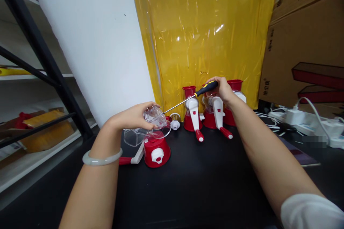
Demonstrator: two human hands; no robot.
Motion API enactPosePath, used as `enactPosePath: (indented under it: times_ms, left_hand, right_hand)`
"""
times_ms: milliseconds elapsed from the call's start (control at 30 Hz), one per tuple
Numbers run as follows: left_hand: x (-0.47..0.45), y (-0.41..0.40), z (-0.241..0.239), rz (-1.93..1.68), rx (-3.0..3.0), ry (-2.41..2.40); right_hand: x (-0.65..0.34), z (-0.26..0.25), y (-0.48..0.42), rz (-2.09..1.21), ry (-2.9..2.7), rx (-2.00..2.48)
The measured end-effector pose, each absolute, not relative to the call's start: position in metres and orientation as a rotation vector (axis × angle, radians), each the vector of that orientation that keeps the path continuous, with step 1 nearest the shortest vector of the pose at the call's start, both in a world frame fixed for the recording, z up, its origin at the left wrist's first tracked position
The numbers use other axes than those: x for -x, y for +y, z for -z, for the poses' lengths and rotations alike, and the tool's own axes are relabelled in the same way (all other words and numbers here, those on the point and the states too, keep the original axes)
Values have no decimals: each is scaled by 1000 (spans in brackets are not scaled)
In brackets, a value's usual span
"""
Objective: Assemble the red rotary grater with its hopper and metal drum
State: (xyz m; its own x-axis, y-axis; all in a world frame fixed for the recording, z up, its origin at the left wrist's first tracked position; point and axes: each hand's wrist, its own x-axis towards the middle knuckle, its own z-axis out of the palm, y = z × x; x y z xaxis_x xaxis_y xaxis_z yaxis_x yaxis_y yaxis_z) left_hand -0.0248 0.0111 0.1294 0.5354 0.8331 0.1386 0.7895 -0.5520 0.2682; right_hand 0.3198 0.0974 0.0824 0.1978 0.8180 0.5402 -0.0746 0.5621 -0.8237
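My left hand [139, 115] is closed around a clear plastic housing [158, 118] of a rotary grater, held tilted above the table. Beneath it stands the red grater base [157, 152] with a white knob on its front; a white crank with a red handle [131, 160] lies at its left. My right hand [220, 87] grips the black and yellow handle of a screwdriver [180, 103]. Its metal shaft points down and left, with the tip at the clear housing; whether it touches a screw I cannot tell. Behind the housing lies a metal grater drum [175, 121] with a white end.
Several assembled red and white rotary graters [192, 109] stand along the back. Behind them hangs yellow plastic wrapping [209, 32]. White power strips and cables [303, 121] lie at the right before a cardboard box [303, 50]. A black-framed shelf [45, 43] stands left.
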Motion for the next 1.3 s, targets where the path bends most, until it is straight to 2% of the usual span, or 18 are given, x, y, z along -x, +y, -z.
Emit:
enactPosePath:
  times_ms: [100, 333, 533, 767, 967, 1200, 1300]
  left_hand:
    - [25, 13, -128, -377, -2599, 1387]
    - [26, 14, -128, -362, -2599, 1385]
    - [25, 13, -128, -364, -2603, 1388]
    - [27, 15, -127, -372, -2622, 1384]
    - [29, 17, -126, -375, -2606, 1366]
    - [29, 17, -126, -366, -2596, 1379]
    - [29, 18, -126, -365, -2584, 1385]
  right_hand:
    - [-322, -84, 98, -757, -1207, 726]
    - [-322, -82, 98, -610, -1314, 785]
    - [-322, -82, 98, -744, -1252, 688]
    - [-322, -82, 98, -626, -1338, 782]
    - [-324, -84, 96, -785, -1264, 753]
    - [-322, -84, 95, -617, -1346, 749]
    - [-321, -84, 93, -649, -1348, 788]
